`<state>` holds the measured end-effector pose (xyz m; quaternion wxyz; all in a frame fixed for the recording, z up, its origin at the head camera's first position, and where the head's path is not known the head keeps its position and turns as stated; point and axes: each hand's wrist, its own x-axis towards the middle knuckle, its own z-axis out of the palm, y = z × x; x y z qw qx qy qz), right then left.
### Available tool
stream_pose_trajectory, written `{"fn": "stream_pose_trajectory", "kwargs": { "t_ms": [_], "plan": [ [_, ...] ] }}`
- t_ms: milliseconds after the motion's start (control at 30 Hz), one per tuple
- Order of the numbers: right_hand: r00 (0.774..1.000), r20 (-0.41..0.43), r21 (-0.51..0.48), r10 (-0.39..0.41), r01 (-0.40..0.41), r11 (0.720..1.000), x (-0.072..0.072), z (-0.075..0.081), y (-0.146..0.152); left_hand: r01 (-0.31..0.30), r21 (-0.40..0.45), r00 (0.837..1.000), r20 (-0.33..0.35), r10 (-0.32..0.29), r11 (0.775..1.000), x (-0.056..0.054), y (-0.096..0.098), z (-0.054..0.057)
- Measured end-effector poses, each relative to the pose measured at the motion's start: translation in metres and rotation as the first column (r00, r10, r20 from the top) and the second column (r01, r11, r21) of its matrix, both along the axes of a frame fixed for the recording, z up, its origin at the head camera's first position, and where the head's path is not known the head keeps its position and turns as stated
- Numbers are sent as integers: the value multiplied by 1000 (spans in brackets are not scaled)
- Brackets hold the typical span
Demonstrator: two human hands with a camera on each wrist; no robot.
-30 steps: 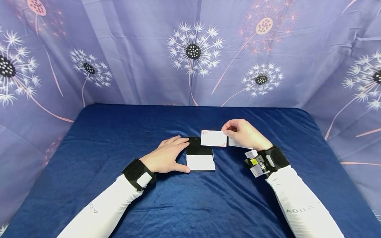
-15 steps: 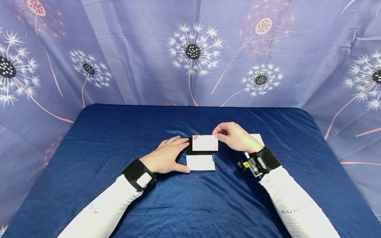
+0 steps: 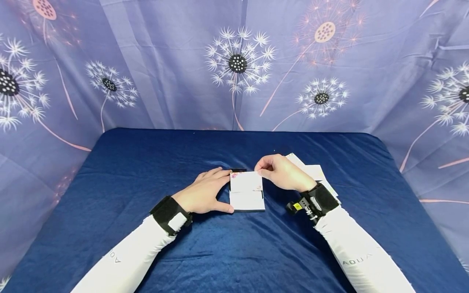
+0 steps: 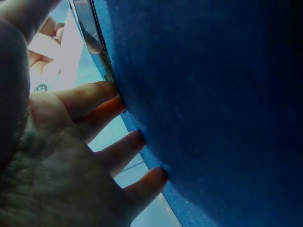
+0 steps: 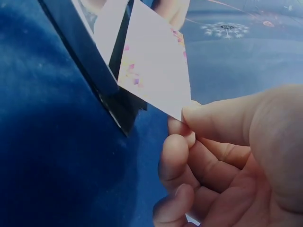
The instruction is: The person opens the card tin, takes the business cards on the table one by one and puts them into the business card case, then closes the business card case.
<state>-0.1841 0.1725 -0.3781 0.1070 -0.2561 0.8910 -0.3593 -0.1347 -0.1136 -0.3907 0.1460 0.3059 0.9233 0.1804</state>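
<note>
An open, flat card case (image 3: 239,170) lies mid-table, its black upper half mostly covered and its lower half white. My left hand (image 3: 205,193) rests at its left edge, fingers straight and spread, thumb at the lower corner. In the left wrist view the fingertips touch the dark blue cloth and the case's shiny edge (image 4: 87,26). My right hand (image 3: 283,173) pinches a white card (image 3: 245,181) with pink flowers at its corners by its upper right corner. The card lies over the black half. In the right wrist view the card (image 5: 154,61) is tilted, held between thumb and index finger.
More white cards (image 3: 311,170) lie loosely overlapping on the cloth beyond my right hand and wrist, partly hidden by them. Dark blue cloth (image 3: 165,154) covers the table. A purple dandelion-print curtain (image 3: 176,81) hangs behind it and at the sides.
My right hand has brought the card left and down over the case's black half. More loose cards show behind the right wrist. The left hand has stayed in place.
</note>
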Motion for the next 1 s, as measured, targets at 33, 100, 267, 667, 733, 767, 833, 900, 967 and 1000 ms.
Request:
{"fn": "stream_pose_trajectory", "kwargs": {
  "t_ms": [33,100,267,667,733,767,833,900,967,1000],
  "plan": [
    [1000,0,-1,2,-2,1000,0,0,-1,-2,1,1000,4,2,1000,0,0,0],
    [1000,1,1,7,-7,1000,1,-1,-2,-5,4,1000,9,5,1000,0,0,0],
    [1000,11,13,18,-18,1000,4,-2,-4,-6,7,1000,23,6,1000,0,-1,1],
    [999,40,30,29,-30,999,10,-4,-3,-3,-8,1000,17,3,1000,0,0,0],
    [999,43,33,31,-33,999,11,-5,-2,-4,-15,1000,16,4,1000,0,0,0],
    [998,45,34,32,-34,999,11,-5,-2,-4,-19,1000,15,5,1000,0,0,0],
    [998,49,36,35,-36,999,12,-5,-2,-5,-24,1000,13,6,1000,0,0,0],
    [998,47,39,37,-39,998,13,-5,-2,-6,-25,1000,13,6,1000,0,0,0],
    [998,46,43,40,-42,998,14,-5,-2,-6,-25,1000,14,7,1000,0,1,0],
    [998,44,45,41,-43,998,14,-5,-2,-7,-25,1000,14,7,1000,0,1,0]
  ]
}}
